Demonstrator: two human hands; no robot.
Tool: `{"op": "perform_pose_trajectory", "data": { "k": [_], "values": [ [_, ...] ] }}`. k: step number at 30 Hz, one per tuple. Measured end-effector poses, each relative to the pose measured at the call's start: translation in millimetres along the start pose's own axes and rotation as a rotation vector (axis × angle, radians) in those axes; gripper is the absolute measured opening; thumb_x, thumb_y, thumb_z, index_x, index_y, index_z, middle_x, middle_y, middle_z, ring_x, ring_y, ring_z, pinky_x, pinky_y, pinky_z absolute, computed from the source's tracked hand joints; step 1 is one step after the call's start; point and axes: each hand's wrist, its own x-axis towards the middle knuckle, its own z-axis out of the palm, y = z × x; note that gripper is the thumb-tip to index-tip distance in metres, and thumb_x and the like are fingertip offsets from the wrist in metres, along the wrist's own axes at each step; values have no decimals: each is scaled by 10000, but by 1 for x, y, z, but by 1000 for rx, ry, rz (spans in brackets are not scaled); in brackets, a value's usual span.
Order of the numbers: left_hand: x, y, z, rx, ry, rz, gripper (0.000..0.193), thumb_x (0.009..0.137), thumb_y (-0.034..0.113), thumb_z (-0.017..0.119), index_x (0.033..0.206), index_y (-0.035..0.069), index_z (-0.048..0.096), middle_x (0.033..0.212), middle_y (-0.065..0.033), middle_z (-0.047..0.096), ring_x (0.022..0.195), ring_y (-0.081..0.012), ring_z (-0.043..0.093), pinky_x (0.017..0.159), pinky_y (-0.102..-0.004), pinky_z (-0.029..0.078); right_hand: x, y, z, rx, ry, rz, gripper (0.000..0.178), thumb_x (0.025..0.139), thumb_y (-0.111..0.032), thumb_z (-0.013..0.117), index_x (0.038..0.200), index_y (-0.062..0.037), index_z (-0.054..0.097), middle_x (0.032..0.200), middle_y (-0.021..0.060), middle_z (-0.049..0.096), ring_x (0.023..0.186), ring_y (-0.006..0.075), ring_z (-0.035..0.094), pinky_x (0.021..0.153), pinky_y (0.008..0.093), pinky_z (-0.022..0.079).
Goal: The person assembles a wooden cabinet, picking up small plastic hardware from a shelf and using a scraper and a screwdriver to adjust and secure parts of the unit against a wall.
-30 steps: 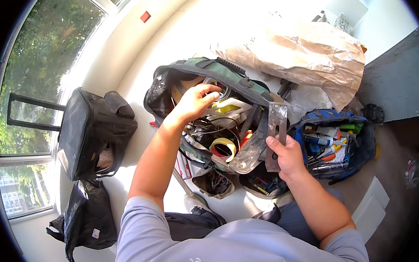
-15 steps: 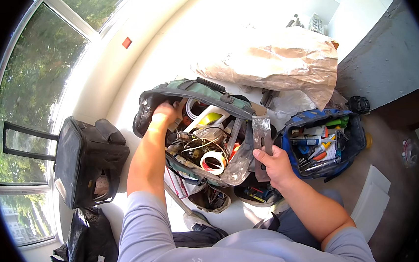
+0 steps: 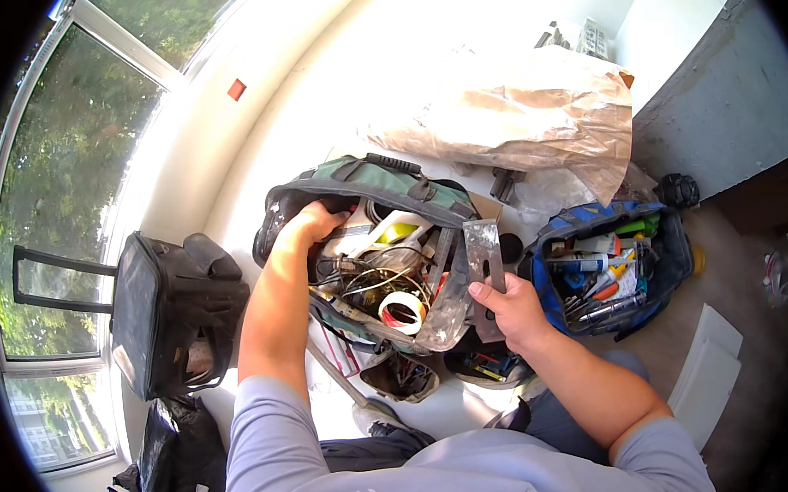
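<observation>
Along the left edge, the window (image 3: 65,179) backs a black case (image 3: 173,314) whose pull handle (image 3: 65,304) juts out toward the glass; a black plastic bag (image 3: 184,457) slumps just below it. A narrow strip of pale floor (image 3: 263,168) runs between the case and the green tool bag (image 3: 338,178), widening toward the top.

The left hand (image 3: 322,219) reaches over the tool bag's near left rim, into its mouth beneath the raised flap; its fingertips are partly hidden, so I cannot tell whether they grip anything. Nearer the front, tangled cables (image 3: 369,280) and a tape roll (image 3: 399,296) lie inside the rim. Two small pouches (image 3: 415,395) crowd the front edge.

By the tool bag's right edge, the right hand (image 3: 515,310) grasps a slotted metal plate (image 3: 483,248), thumb across its face, both ends sticking out. Brown paper (image 3: 533,133) spreads beyond. The blue tool bag (image 3: 624,322) sits just right of the plate, open and packed, leaving little sideways room. Farther right, white panels (image 3: 709,374) lie on darker flooring.
</observation>
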Motion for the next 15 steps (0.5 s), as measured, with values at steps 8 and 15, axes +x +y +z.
{"op": "perform_pose_trajectory", "data": {
  "k": [8, 15],
  "values": [
    [8, 15, 5, -59, -126, 32, 719, 803, 370, 828, 1424, 104, 582, 1290, -211, 649, 1084, -294, 669, 889, -401, 568, 0, 5, -7, -1, 25, -11, 150, 943, -161, 755, 985, -65, 648, 920, -28, 644, 834, 65, 555, 767, 258, 460],
    [35, 17, 57, 295, 95, -32, 888, 702, 197, 855, 1485, 45, 464, 1611, -263, 290, 1335, -436, 521, 1086, -474, 489, 1, 10, -7, -8, 46, -28, 171, 938, -170, 763, 982, -48, 651, 908, -15, 650, 801, 60, 548, 733, 252, 459]
  ]
}}
